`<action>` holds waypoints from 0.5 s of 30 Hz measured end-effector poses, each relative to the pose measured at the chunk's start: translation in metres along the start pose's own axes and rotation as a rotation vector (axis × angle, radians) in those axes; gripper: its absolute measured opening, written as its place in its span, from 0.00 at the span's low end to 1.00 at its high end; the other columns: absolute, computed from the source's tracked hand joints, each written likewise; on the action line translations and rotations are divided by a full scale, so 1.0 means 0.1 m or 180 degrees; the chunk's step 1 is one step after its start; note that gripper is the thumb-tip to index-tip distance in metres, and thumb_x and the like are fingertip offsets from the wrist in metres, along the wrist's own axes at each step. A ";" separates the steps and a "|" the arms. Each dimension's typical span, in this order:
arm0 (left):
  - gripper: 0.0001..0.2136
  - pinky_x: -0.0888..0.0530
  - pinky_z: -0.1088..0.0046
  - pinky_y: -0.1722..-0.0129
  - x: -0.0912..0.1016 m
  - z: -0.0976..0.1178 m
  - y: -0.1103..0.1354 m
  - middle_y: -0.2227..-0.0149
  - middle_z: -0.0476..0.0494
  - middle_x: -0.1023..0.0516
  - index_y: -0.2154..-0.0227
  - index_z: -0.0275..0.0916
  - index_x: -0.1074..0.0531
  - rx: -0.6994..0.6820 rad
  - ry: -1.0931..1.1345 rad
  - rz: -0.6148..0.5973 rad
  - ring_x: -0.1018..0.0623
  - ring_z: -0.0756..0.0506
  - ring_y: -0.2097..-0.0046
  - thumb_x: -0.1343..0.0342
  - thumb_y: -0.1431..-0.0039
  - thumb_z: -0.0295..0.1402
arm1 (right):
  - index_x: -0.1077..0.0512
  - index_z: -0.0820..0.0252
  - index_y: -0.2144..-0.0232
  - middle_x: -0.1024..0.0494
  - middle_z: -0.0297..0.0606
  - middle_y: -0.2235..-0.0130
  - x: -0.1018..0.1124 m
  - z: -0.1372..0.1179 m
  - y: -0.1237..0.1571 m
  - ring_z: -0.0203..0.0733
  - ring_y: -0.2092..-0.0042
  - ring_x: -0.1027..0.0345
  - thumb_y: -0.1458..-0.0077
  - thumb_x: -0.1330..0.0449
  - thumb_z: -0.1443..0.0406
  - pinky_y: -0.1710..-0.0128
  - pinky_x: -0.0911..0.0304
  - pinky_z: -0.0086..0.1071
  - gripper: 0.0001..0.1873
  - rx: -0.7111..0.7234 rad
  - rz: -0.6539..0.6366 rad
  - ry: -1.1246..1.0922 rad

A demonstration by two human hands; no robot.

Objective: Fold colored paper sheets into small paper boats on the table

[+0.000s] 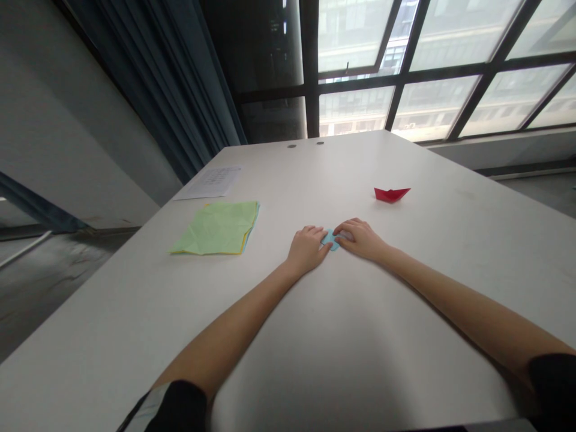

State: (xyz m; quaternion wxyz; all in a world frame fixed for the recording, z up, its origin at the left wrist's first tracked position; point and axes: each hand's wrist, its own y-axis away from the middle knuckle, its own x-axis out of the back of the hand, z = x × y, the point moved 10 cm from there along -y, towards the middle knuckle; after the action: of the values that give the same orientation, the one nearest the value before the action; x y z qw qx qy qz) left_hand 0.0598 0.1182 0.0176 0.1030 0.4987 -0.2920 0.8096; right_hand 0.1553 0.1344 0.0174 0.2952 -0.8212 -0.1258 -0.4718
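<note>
A small piece of folded light blue paper [330,240] lies on the white table between my two hands, partly covered by their fingers. My left hand [308,247] rests on its left side, with thumb and fingers closed over the edge. On the other side my right hand [357,237] pinches the paper's right part between thumb and fingers. The exact shape of the folds is too small and too covered to make out. Beyond my right hand stands a red folded paper boat [392,195].
A stack of square paper sheets [218,229], green on top with yellow and blue edges beneath, lies to the left. Behind it is a printed white sheet [210,182] near the edge of the white table [310,336]. A dark curtain [157,72] and windows [360,42] stand beyond.
</note>
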 end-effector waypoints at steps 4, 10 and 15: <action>0.16 0.40 0.57 0.49 -0.08 -0.03 0.02 0.49 0.39 0.31 0.54 0.41 0.32 0.0038 -0.0357 -0.0145 0.36 0.38 0.46 0.52 0.44 0.40 | 0.29 0.55 0.60 0.26 0.41 0.58 -0.01 0.11 0.02 0.49 0.54 0.38 0.50 0.44 0.58 0.56 0.45 0.42 0.15 -0.0235 0.0048 0.0225; 0.18 0.41 0.57 0.49 -0.09 -0.04 0.03 0.48 0.38 0.32 0.52 0.41 0.33 0.0106 -0.0488 -0.0180 0.37 0.37 0.45 0.53 0.43 0.41 | 0.28 0.56 0.59 0.28 0.44 0.56 -0.04 0.10 0.03 0.50 0.53 0.40 0.48 0.45 0.59 0.55 0.45 0.44 0.15 -0.0157 0.0064 0.0247; 0.21 0.40 0.59 0.49 -0.04 -0.09 0.02 0.51 0.35 0.30 0.52 0.36 0.34 0.0233 -0.0237 -0.0037 0.34 0.38 0.48 0.50 0.45 0.43 | 0.28 0.56 0.60 0.26 0.41 0.58 -0.06 0.15 0.01 0.48 0.54 0.38 0.51 0.44 0.61 0.54 0.45 0.43 0.14 -0.0357 0.0081 -0.0041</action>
State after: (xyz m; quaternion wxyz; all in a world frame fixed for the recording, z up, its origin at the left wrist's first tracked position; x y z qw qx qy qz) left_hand 0.0538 0.1218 0.0104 0.0784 0.5337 -0.2629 0.7999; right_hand 0.1631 0.1430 0.0059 0.2539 -0.8410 -0.0905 -0.4690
